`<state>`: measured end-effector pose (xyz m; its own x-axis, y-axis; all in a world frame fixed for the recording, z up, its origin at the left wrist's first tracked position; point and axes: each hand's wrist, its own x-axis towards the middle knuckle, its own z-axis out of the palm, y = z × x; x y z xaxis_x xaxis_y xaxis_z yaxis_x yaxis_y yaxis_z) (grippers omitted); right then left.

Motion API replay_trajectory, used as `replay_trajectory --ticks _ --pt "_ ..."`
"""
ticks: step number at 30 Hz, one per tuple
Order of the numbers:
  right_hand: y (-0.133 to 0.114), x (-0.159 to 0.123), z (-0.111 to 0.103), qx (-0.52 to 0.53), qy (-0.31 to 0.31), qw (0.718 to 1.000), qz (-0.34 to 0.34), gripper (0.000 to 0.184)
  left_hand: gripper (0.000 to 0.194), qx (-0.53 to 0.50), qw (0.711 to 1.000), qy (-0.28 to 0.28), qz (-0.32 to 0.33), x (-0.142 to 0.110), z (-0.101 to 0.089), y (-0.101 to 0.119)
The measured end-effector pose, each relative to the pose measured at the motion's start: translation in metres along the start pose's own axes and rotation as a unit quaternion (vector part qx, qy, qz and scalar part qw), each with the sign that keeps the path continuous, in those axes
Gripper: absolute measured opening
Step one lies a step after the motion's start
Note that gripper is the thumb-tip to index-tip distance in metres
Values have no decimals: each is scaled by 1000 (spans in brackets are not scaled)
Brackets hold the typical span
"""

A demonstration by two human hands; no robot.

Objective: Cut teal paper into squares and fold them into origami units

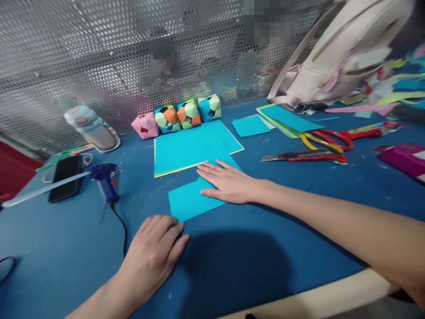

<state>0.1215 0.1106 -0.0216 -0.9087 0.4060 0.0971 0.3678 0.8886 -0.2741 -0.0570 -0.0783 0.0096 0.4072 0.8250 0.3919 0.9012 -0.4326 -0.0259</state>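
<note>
A bright blue sheet of paper point(189, 201) lies on the table in front of me. My right hand point(227, 181) rests flat on it, fingers stretched out and thumb apart, holding nothing. Part of the sheet is hidden under that palm. My left hand point(157, 248) lies on the tabletop with its fingers loosely bent and thumb apart, open, its fingertips by the sheet's near left corner. Just beyond is a stack of larger paper point(189, 150), blue on top with pale green edges showing beneath.
Folded paper balls point(166, 118) line the mesh panel. At left are a glue gun point(106, 181), a phone point(66, 175) and a bottle point(91, 128). To the right lie a utility knife point(295, 155), scissors point(327, 139) and smaller blue paper point(250, 126); a backpack point(318, 75) stands behind.
</note>
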Motion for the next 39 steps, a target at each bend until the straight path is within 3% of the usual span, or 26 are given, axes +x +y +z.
replay_trajectory --ticks 3,8,13,18,21,24,31,34,39 --pt "4 5 -7 63 -26 997 19 74 32 1 1000 -11 7 1 -4 -5" --pt "23 3 -48 114 72 990 48 63 32 0 1000 4 -14 -1 -13 -12" --pt "74 -54 -84 -8 -1 994 106 53 31 -14 997 11 -69 -4 -23 -17" --pt "123 -120 -88 -81 -61 976 193 48 43 -65 983 -97 -140 16 -11 -26" --pt "126 -129 -87 -87 -60 978 181 44 53 -76 963 -186 -180 41 3 -28" --pt "122 -123 -86 -83 -42 985 147 38 62 -62 952 -215 -211 61 14 -25" --pt "133 -130 -83 -39 -16 987 156 44 64 -26 963 -153 -222 58 26 -22" --pt "135 -138 -78 -14 10 989 146 41 66 -38 970 -100 -219 52 27 -22" --pt "123 -140 -72 13 90 988 125 44 36 -56 980 -5 -189 52 21 -15"
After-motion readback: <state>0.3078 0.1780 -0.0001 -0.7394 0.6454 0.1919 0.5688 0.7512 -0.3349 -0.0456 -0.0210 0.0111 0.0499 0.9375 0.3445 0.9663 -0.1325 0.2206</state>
